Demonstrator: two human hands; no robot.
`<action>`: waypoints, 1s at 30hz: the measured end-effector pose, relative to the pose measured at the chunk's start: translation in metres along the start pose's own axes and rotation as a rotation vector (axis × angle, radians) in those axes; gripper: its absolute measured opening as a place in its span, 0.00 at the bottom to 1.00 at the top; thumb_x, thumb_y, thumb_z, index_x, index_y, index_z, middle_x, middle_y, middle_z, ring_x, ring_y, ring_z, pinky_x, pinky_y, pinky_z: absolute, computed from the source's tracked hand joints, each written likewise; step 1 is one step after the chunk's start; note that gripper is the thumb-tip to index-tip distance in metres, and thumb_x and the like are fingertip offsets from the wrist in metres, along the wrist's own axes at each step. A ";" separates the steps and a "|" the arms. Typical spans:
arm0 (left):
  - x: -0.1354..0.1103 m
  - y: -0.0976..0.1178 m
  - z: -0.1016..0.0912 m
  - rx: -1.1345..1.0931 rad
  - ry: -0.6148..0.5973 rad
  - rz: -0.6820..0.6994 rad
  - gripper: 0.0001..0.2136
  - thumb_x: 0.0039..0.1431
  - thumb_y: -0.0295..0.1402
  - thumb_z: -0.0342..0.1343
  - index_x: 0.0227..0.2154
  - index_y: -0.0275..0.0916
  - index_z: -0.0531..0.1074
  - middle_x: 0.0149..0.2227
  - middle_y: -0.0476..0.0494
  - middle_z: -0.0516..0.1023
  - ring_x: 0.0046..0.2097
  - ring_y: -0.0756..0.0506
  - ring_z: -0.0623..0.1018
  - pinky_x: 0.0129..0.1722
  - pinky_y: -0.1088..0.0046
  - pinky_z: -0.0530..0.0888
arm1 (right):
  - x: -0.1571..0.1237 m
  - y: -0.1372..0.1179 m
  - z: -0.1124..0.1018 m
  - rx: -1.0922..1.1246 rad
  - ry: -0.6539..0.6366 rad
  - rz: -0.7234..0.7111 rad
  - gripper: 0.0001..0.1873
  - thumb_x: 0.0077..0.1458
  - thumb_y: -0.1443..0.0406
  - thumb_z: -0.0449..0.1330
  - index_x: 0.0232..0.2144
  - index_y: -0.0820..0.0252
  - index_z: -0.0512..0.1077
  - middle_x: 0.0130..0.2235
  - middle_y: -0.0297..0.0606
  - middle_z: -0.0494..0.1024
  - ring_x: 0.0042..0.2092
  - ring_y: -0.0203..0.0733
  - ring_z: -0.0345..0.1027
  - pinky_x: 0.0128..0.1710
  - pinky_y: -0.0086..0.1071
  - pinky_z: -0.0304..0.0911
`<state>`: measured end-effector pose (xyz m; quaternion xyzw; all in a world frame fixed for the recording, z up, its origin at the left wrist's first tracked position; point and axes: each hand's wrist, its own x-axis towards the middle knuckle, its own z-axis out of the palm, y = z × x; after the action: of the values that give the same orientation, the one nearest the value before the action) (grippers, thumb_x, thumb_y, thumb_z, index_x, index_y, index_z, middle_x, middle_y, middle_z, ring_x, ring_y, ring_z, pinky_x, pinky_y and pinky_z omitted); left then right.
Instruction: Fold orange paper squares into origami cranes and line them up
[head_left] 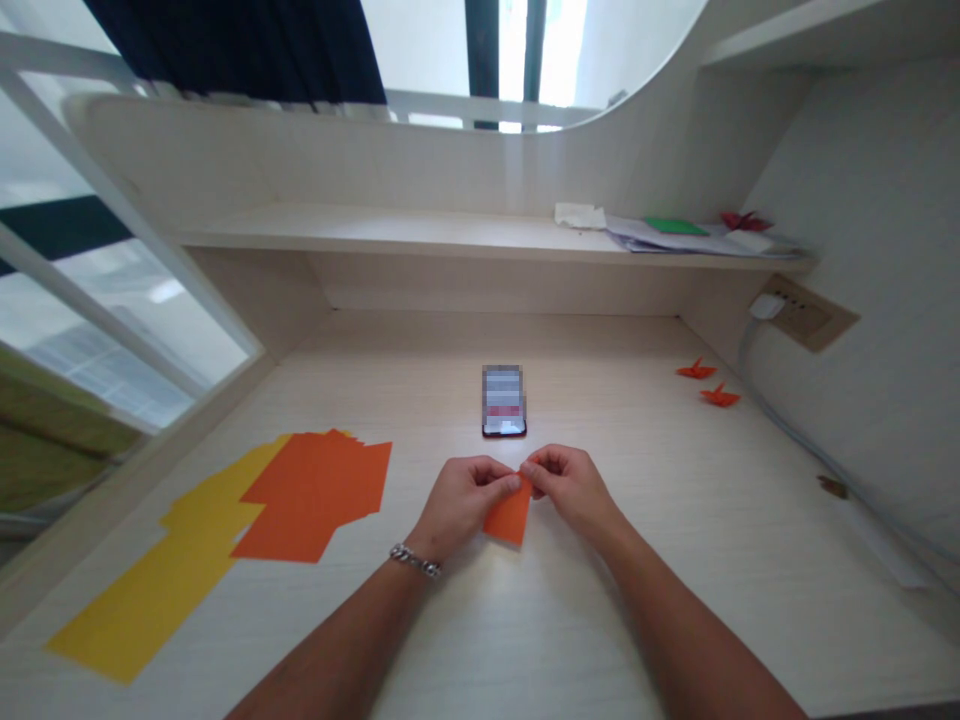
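A person's left hand [459,505], wearing a chain bracelet [415,560], and right hand [566,490] are both closed, pinching a small piece of orange paper [511,515] just in front of a phone [504,401] on a pale desk [645,600]. The hands are hiding its top edge, so any folds are hard to tell. Loose orange sheets [311,497] and yellow sheets [161,590] are lying to the left; two orange paper cranes [696,370] are sitting to the right.

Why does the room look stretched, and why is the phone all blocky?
In the head view, a wide lens seems to stretch the shelf toward the edges, and the phone's screen is hidden under blurry blocks.
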<state>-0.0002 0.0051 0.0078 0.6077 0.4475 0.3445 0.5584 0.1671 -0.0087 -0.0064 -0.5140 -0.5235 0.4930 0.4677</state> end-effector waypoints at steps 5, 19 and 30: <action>0.002 -0.005 -0.002 0.015 0.004 -0.033 0.10 0.48 0.38 0.61 0.25 0.34 0.77 0.25 0.44 0.79 0.27 0.49 0.73 0.27 0.75 0.67 | 0.001 0.004 0.000 -0.037 0.095 -0.037 0.09 0.48 0.61 0.61 0.25 0.62 0.72 0.22 0.33 0.73 0.24 0.36 0.64 0.26 0.30 0.61; 0.009 0.000 -0.012 -0.053 0.189 0.028 0.14 0.52 0.43 0.57 0.26 0.34 0.72 0.24 0.46 0.75 0.27 0.49 0.74 0.30 0.74 0.71 | 0.006 0.008 -0.005 0.147 0.277 -0.050 0.15 0.48 0.56 0.63 0.28 0.63 0.73 0.25 0.37 0.75 0.26 0.38 0.67 0.28 0.32 0.65; 0.006 -0.002 -0.008 -0.006 0.132 0.090 0.12 0.51 0.40 0.59 0.29 0.34 0.77 0.29 0.43 0.79 0.32 0.47 0.75 0.32 0.73 0.70 | 0.000 -0.006 0.003 0.249 0.092 0.087 0.17 0.43 0.54 0.65 0.25 0.63 0.73 0.23 0.36 0.75 0.25 0.36 0.68 0.30 0.32 0.66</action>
<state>-0.0057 0.0134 0.0067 0.6016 0.4544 0.4098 0.5135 0.1635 -0.0088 -0.0008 -0.4961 -0.4136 0.5499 0.5296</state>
